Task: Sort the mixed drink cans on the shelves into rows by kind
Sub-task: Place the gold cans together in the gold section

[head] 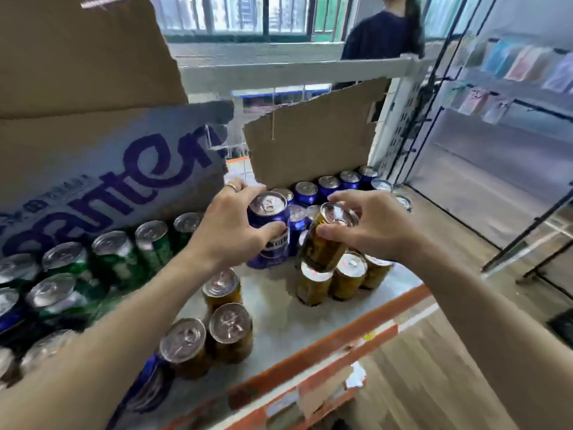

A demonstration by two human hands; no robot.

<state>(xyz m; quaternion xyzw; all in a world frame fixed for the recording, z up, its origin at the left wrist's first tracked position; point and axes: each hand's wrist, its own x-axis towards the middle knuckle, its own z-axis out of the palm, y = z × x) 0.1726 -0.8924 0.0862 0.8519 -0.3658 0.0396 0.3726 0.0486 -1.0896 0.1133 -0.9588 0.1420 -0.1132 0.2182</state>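
Note:
My left hand (228,226) grips a blue can (269,235) that stands upright on the grey shelf (279,324). My right hand (369,225) pinches the top of a gold can (325,243), tilted and lifted just above a cluster of gold cans (344,279). More blue cans (328,186) line up behind, toward the shelf's far end. Green cans (114,259) stand in a row on the left. Three gold cans (229,332) stand near the front under my left forearm.
A printed cardboard box (102,169) and a torn cardboard sheet (313,141) stand behind the cans. The shelf has an orange front edge (335,339). A person (384,35) stands beyond the shelf. Wire racks with cards (508,88) stand to the right over wooden floor.

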